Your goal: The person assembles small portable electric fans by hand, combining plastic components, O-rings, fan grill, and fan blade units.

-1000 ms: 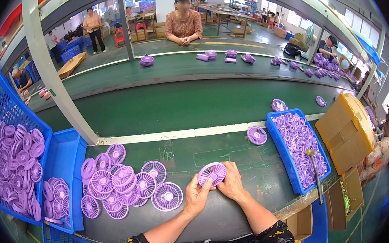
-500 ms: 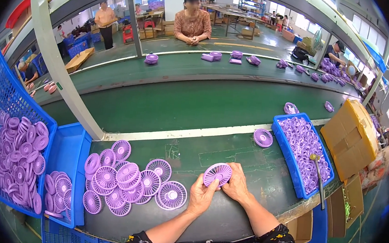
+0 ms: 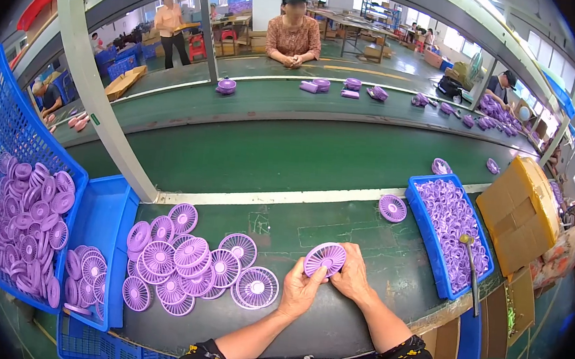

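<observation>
I am holding a purple grille point(image 3: 325, 255) above the worktop point(image 3: 222, 326), its spoked face tilting up toward me. My left hand point(image 3: 300, 292) is pinching the near rim, thumb lying along the face; my right hand point(image 3: 353, 274) is curling in at the right edge, though I can't tell what its hidden fingertips are gripping. I am judging the disc to be light, stiff plastic — smooth, perhaps a bit slippery, with thin spokes that a hard squeeze might crack, so I am trusting the rim more. The worktop is showing scuffs and scratches. Loose grilles point(image 3: 192, 251) are lying heaped to my left; to my right a blue tray point(image 3: 464, 290) is holding small purple parts point(image 3: 442, 208), a hammer point(image 3: 474, 267) resting over its edge. Beyond, a green belt point(image 3: 270, 148) is stretching across, and a person point(image 3: 293, 39) is leaning at the far side.
</observation>
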The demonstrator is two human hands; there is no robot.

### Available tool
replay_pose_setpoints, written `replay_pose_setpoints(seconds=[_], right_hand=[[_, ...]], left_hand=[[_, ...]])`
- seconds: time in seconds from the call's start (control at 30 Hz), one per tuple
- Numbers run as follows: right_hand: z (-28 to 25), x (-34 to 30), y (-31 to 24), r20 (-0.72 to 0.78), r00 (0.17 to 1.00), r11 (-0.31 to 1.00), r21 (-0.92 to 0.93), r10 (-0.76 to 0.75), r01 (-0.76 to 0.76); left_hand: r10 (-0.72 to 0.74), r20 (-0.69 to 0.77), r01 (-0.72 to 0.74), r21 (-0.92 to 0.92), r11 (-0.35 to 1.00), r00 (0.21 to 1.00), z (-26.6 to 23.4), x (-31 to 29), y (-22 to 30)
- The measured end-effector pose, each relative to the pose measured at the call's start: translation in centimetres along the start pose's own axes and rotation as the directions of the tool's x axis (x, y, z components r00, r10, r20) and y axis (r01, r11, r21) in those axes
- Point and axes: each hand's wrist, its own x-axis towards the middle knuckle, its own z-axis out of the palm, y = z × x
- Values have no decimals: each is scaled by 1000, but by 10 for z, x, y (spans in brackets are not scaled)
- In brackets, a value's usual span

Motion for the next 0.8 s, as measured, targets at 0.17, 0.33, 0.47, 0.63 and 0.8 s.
replay_pose_setpoints(seconds=[0.17,0.33,0.47,0.63,0.8], right_hand=[[-1,0,0,5,1000,1000,15,12,-12],[0,0,0,0,1000,1000,9,4,-4],[1,1,1,0,1000,1000,6,-16,16],[-1,0,-2,16,1000,1000,4,-7,7],[-3,-4,-1,19,1000,1000,-15,-5,6]], left_hand=[[-19,-7,19,-1,1000,1000,1,0,0],[-12,-2,12,1,1000,1000,1,0,1],[-19,-2,19,13,1000,1000,0,2,2],[-23,-10,23,18,1000,1000,-1,-1,1],[-15,-4,15,5,1000,1000,2,-5,-1]])
